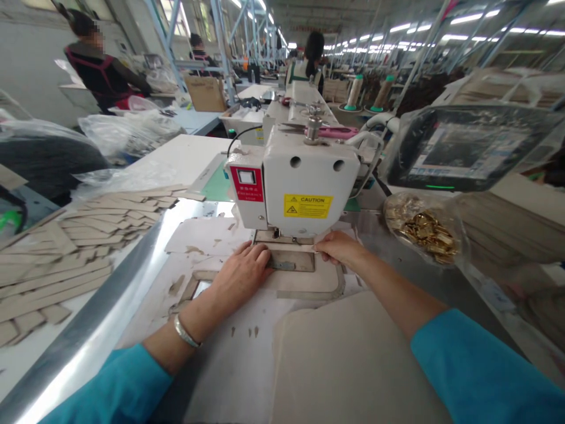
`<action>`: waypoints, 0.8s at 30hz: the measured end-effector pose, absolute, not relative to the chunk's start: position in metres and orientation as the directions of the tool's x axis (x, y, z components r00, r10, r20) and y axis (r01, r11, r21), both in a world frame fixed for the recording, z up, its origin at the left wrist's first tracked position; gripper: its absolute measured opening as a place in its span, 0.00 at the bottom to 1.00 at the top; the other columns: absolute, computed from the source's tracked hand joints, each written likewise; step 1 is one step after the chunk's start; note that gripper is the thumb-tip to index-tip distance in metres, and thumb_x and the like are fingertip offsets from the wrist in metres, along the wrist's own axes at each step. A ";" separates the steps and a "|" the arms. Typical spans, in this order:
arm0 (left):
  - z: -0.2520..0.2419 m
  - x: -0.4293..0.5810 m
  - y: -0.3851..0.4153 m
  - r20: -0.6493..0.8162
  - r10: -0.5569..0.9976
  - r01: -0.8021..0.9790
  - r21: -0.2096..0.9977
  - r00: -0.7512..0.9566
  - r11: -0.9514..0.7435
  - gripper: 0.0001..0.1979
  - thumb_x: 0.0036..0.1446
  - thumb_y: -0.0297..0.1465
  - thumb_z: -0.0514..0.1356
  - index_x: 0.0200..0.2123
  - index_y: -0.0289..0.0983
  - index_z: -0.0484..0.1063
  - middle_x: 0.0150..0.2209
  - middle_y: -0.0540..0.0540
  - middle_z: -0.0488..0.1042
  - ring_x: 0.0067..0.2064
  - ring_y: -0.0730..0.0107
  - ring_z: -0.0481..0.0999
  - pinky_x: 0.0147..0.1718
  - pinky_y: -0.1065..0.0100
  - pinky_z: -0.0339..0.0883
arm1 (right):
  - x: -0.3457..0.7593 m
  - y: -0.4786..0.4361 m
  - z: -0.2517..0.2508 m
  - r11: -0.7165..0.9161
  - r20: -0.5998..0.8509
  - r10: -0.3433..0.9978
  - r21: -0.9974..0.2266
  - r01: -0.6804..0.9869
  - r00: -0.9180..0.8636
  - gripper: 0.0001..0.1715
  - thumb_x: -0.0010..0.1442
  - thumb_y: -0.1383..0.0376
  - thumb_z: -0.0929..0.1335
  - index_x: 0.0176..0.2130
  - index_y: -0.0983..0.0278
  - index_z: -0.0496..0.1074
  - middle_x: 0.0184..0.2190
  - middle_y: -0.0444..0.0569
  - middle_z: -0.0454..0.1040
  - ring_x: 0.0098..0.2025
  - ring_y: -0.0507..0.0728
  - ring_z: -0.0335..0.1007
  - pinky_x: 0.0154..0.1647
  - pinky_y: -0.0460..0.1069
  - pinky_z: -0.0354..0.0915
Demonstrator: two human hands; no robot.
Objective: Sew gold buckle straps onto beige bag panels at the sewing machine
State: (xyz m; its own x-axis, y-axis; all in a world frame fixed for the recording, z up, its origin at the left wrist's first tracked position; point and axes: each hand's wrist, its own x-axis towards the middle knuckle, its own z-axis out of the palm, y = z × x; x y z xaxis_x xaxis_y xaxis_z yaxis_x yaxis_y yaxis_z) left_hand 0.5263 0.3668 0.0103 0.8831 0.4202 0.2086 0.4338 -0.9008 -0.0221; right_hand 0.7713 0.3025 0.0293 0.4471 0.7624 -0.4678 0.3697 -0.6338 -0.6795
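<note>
Below the head of a white sewing machine [311,176], a beige strip [289,248] lies across a flat clamp frame [293,265]. My left hand [245,268] rests on the frame's left side, fingers stretched out flat by the strip's left end. At the other end, my right hand [338,247] pinches the strip between thumb and fingers. Under the frame is a large beige panel [353,353], which reaches down toward my body. The needle area is close behind the strip; its fine detail is too small to make out.
Many beige strips [57,253] are spread at the left. Gold metal parts [428,235] sit in a plastic-lined dish at the right, below a wrapped control screen [472,147]. Pink-handled scissors [335,132] lie atop the machine. Other people [103,65] work farther back.
</note>
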 end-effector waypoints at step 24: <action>0.000 0.556 0.365 0.296 0.319 0.317 0.056 0.900 -0.947 0.11 0.66 0.27 0.55 0.50 0.32 0.69 0.53 0.40 0.73 0.56 0.62 0.73 0.62 0.56 0.61 | 0.806 0.288 0.039 -0.700 -0.533 0.693 -0.659 0.275 0.486 0.10 0.61 0.69 0.66 0.27 0.67 0.66 0.16 0.42 0.70 0.11 0.46 0.59 0.12 0.42 0.48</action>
State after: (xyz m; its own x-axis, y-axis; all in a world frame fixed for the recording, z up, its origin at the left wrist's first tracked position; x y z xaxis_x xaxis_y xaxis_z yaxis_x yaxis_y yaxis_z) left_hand 0.5560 0.3645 -0.0001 0.9002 0.3194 0.2960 0.3173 -0.9466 0.0565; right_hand 0.8063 0.2882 0.0388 0.4861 0.6927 -0.5328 0.2753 -0.7000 -0.6589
